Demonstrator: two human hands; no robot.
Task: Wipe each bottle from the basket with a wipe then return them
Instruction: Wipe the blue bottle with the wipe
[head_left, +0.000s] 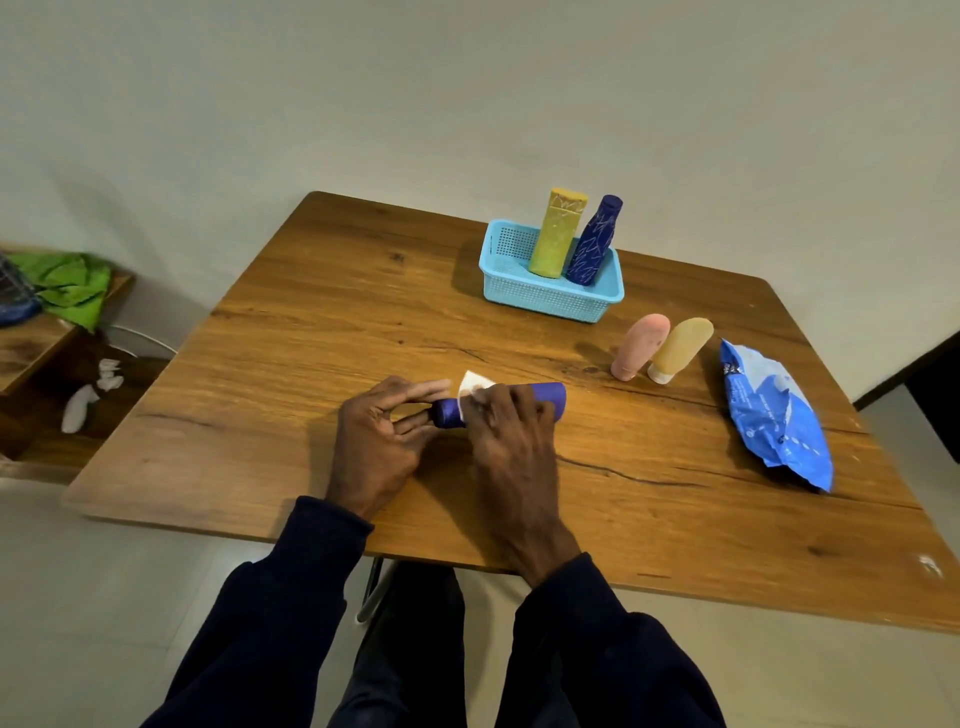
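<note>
The left hand (382, 436) pinches the cap end of the purple bottle (545, 397), which lies on the worktop (311, 312) nearer the person than the basket (550, 301), its long axis running left to right. The right hand (506, 436) is curled over the bottle's middle, its fingers (488, 402) pressing the wipe (474, 383) against it. The bare base lies to the right of that hand.

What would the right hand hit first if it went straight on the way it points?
Beyond the wipe and purple bottle under the right hand, only bare table shows, then the wall. The blue basket seems right of that line; depth is unclear.
</note>
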